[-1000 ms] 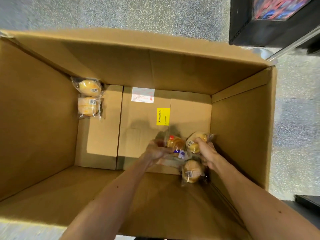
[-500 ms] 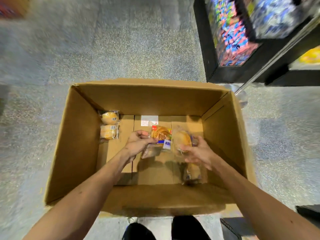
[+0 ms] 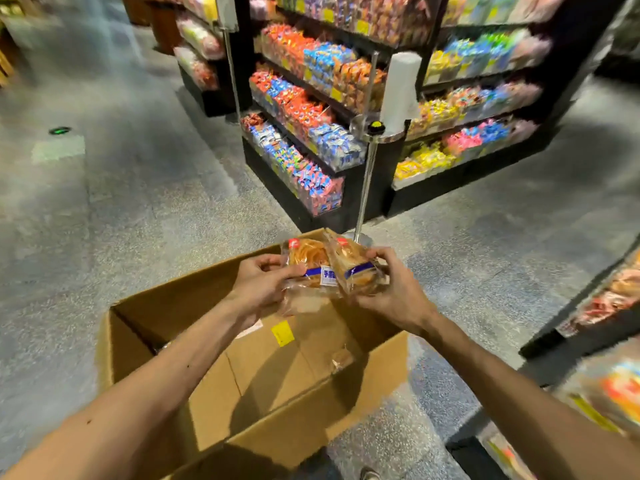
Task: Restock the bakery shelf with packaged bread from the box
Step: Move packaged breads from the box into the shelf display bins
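Note:
Above the far rim of the open cardboard box I hold two clear packs of bread side by side. My left hand grips the left bread pack, a golden swirled loaf with a blue label. My right hand grips the right bread pack, tilted against the first. Another bread pack lies on the box floor near the right wall. A shelf with packaged goods shows at the right edge, blurred.
Black snack shelves full of colourful packets stand ahead. A metal pole stand with a white roll rises just behind the box. Grey speckled floor spreads to the left. My shoe shows below the box.
Both hands have lifted the bread packs out of the box and up above its far rim. My view has swung upward from the box to the aisle and shelves.

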Demonstrator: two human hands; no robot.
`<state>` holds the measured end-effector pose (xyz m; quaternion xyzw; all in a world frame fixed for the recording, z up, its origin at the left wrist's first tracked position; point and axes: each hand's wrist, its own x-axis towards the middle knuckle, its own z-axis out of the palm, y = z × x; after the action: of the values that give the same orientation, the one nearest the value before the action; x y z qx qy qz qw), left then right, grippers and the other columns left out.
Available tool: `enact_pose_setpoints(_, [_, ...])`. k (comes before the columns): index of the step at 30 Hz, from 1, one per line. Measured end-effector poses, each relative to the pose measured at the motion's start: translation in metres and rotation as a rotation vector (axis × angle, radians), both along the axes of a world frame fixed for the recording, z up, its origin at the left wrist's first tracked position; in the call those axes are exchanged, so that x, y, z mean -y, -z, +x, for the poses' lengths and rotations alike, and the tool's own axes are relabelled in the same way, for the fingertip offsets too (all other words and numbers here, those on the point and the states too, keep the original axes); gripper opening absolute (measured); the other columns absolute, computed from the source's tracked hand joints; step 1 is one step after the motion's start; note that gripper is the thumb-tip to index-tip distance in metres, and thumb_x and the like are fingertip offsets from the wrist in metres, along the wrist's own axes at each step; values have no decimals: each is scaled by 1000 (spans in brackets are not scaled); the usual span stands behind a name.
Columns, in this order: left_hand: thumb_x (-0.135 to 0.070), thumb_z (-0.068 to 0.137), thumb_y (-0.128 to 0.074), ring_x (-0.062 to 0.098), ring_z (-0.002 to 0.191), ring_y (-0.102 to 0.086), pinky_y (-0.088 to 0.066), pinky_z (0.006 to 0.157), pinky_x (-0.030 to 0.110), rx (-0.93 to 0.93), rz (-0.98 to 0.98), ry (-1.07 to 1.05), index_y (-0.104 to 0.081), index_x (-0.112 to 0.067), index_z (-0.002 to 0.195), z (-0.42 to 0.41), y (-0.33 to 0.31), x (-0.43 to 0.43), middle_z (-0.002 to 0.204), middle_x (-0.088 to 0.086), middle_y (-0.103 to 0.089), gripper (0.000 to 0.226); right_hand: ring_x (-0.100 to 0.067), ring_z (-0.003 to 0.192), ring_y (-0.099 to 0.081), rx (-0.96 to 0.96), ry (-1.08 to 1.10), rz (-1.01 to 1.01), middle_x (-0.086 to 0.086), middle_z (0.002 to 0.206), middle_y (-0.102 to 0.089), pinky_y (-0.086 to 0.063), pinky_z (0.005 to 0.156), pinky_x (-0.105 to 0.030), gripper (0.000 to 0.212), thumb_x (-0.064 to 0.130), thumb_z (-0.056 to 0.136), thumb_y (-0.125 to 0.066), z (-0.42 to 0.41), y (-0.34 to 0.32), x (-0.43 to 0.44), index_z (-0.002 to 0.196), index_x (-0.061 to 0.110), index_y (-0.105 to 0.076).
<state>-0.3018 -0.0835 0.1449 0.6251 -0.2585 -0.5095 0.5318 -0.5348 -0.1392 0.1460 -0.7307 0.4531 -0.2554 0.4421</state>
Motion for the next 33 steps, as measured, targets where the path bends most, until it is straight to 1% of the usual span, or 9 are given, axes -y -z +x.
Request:
enact_pose_setpoints(3, [-10,72,-85,16,69,-72,-55,53,24,21,-61,93,-70,-9,93,-46,-38,10,88,9,-76,26,5,103,-62,42,105,-46,14,125,-57,-48,79,-7,81,29,67,-91,-49,-33,-17,131,25,-42])
enact_pose_setpoints(6, [-15,72,-86,17,80,-75,-59,65,30,39,-107,247,-69,-11,102,-101,-69,17,92,6,-77,35,3,105,-61,63,186,-97,13,127,-55,-47,85,-9,84,34,69,-87,-110,-58,-38,137,26,-38])
enact_pose_setpoints(10, [-14,73,-84,24,79,-73,-58,78,39,76,-174,450,-69,-15,93,-198,-101,20,90,9,-77,24,-7,121,-55,45,347,-248,1,139,-51,-45,105,-25,65,21,75,-65,-209,-83,-74,136,19,-44])
enact_pose_setpoints(13, [-15,77,-82,14,64,-68,-54,62,27,141,-233,559,-72,-14,90,-282,-116,17,81,5,-76,17,-11,129,-50,-63,459,-458,-2,143,-48,-41,107,-21,47,10,88,-69,-289,-98,-106,132,13,-52])
enact_pose_setpoints(16, [-17,73,-85,17,69,-62,-47,64,30,174,-276,642,-71,-15,84,-377,-126,1,83,8,-73,18,-13,132,-48,-167,581,-557,-5,139,-54,-41,107,-25,41,11,87,-73,-374,-111,-148,125,16,-58])
enact_pose_setpoints(22, [-15,70,-87,22,74,-63,-48,70,37,182,-312,909,-70,-9,83,-563,-126,-49,85,11,-69,23,-11,122,-56,-212,883,-515,3,130,-59,-48,101,-30,37,16,83,-78,-527,-110,-251,116,21,-62])
enact_pose_setpoints(25, [-19,71,-87,14,65,-67,-51,58,27,204,-312,1056,-72,-11,85,-647,-123,-78,77,3,-74,22,-9,112,-58,-214,1044,-461,8,123,-60,-51,96,-33,37,21,84,-77,-590,-105,-307,118,21,-62])
enact_pose_setpoints(28, [-23,72,-86,15,74,-71,-51,62,25,231,-328,1202,-74,-10,89,-722,-123,-110,84,5,-77,25,-8,113,-60,-211,1176,-426,10,127,-60,-52,98,-36,44,28,84,-77,-645,-95,-360,124,26,-58])
enact_pose_setpoints(33, [-22,77,-83,5,71,-62,-42,42,9,207,-349,1378,-65,-16,93,-831,-118,-163,84,-4,-67,25,-3,107,-63,-191,1376,-377,9,118,-65,-54,94,-36,43,36,87,-73,-712,-75,-436,122,33,-49])
